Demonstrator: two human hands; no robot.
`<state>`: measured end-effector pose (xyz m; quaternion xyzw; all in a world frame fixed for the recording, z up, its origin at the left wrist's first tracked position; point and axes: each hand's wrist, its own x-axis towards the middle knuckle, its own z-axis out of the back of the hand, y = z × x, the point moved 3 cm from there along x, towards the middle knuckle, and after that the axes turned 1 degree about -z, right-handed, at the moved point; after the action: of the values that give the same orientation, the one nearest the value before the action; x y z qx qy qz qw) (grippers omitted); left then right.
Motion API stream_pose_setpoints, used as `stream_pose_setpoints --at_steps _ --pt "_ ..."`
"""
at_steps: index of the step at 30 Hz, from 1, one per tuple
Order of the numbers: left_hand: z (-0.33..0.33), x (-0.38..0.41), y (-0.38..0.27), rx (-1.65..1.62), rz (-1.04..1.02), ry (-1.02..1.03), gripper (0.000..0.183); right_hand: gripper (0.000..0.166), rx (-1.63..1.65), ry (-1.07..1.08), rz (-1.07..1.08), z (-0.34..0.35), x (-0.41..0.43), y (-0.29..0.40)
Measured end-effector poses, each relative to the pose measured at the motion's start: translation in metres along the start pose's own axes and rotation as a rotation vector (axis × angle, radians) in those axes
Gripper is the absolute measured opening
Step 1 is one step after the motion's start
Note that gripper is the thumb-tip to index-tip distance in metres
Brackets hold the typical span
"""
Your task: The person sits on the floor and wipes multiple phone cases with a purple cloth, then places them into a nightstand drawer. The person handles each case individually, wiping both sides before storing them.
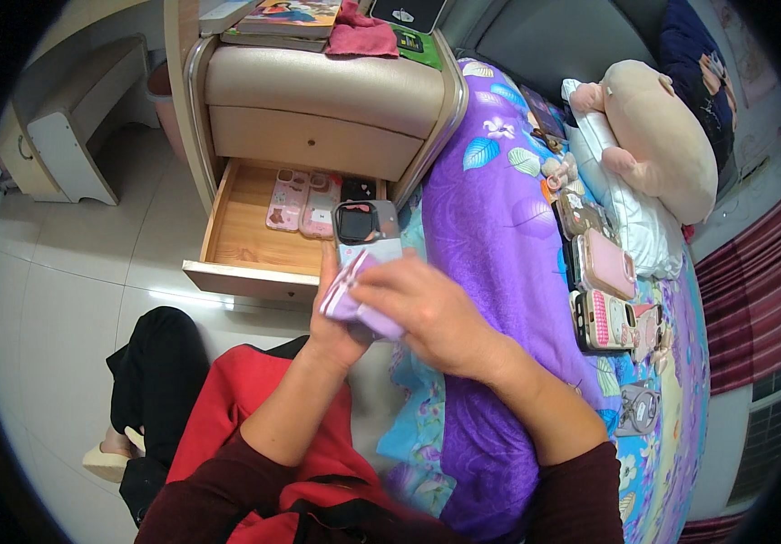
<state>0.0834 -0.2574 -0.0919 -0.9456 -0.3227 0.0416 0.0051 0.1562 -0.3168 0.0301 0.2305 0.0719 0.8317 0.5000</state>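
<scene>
My left hand (333,336) supports a clear, partly printed phone case (385,228) with a dark camera surround, held over the front of an open drawer (247,277). In my right hand (424,309), which is slightly blurred, is a lilac piece of cloth (382,324) with white and dark-red stripes. The cloth lies across the lower part of the case and hides it. Behind the case, inside the drawer, lie a pink phone case (286,200), a second pink case (316,214) and a black one (359,185).
The wooden nightstand (316,126) carries books (288,20) and a red cloth (363,34). To my right is a bed with a purple cover (486,285). Several phone cases (605,262), a grey case (637,410) and a plush toy (662,143) rest on it.
</scene>
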Motion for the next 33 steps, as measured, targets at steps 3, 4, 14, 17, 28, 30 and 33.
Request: stream_pose_setpoints --at_steps 3,4,14,17,28,30,33 --pt "-0.008 0.002 -0.003 -0.020 -0.029 0.146 0.077 0.039 0.154 0.118 -0.005 -0.002 0.000 0.009" --pt "-0.008 0.002 -0.005 0.018 -0.065 0.127 0.075 0.037 0.207 0.171 -0.040 -0.002 -0.001 0.008" --pt "0.009 0.007 -0.005 0.224 -0.088 -0.097 0.041 0.030 0.558 -0.333 -0.467 0.011 -0.010 -0.027" --pt "0.005 0.003 -0.006 0.302 -0.091 -0.070 0.035 0.029 0.526 -0.517 -0.489 0.020 -0.009 -0.030" --pt "0.015 0.011 0.004 -0.087 0.018 0.155 0.038 0.032 -0.164 0.136 -0.018 0.002 -0.001 -0.014" --pt "0.023 0.020 -0.004 -0.061 0.052 0.199 0.037 0.031 -0.056 0.223 -0.060 0.000 -0.006 -0.012" --pt "0.034 0.041 -0.033 0.087 -0.046 -0.083 0.036 0.031 0.043 0.187 -0.135 0.000 -0.005 -0.008"
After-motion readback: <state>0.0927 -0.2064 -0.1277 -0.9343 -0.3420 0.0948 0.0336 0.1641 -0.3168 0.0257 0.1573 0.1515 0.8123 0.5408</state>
